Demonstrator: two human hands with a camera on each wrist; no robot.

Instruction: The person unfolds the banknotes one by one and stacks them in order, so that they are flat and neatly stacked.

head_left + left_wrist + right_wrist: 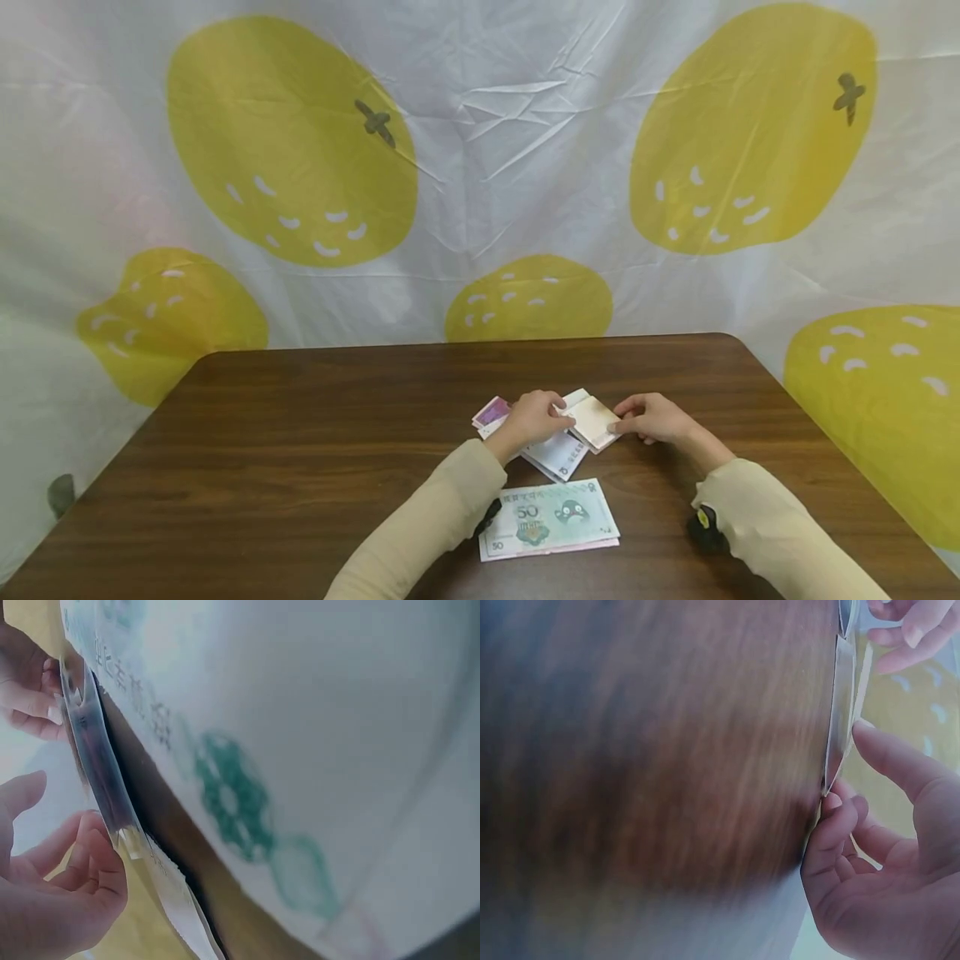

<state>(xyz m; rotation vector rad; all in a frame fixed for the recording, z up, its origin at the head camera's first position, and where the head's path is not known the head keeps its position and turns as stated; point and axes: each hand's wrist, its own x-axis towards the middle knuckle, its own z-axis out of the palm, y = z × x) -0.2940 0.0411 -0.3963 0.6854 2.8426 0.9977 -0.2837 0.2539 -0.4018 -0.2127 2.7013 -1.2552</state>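
A cream-coloured banknote (594,419), which looks folded, is between my two hands above the far middle of the table. My right hand (654,418) pinches its right edge; in the right wrist view the thumb (900,761) lies at the note's upper side and curled fingers (836,832) sit below. My left hand (534,418) has its fingertips at the opposite edge. From the left wrist, its thumb (22,791) appears apart from the note while bent fingers (94,859) touch it; their grip is unclear. White-blue banknotes (558,457) lie beneath, partly hidden by my left hand.
A green note marked 50 (551,518) lies nearer me, with a pinkish edge of another under it. The corner of a purple-pink note (491,412) shows left of my left hand. The brown wooden table (300,467) meets a fruit-patterned cloth (465,167) behind.
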